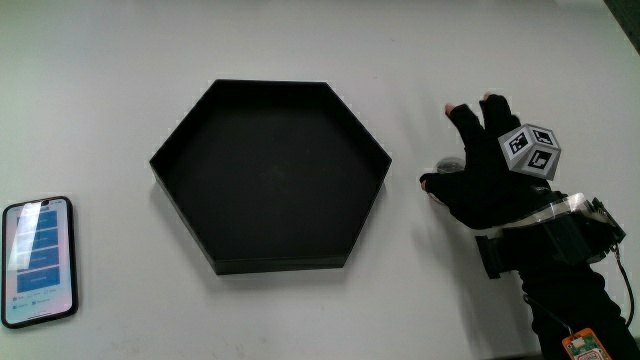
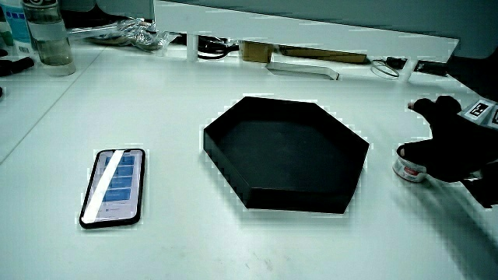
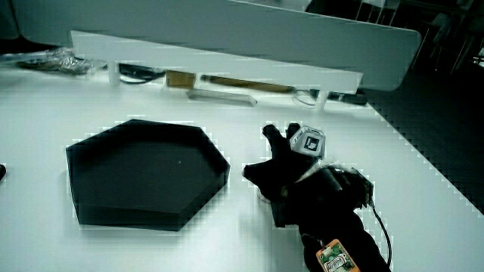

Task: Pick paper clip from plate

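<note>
A black six-sided plate (image 1: 270, 180) stands near the middle of the white table (image 1: 120, 60), and its inside looks bare in all views; I see no paper clip in it. The hand (image 1: 487, 180) rests on the table just beside the plate, with the forearm (image 1: 565, 290) coming from the person's edge. The patterned cube (image 1: 530, 150) sits on its back. The fingers are spread flat over a small round pale thing (image 2: 410, 169) that shows under the palm in a side view; I cannot tell what it is, and I cannot tell if the hand grips it. A phone (image 1: 38, 260) with a lit screen lies near the table's edge, well apart from the plate.
</note>
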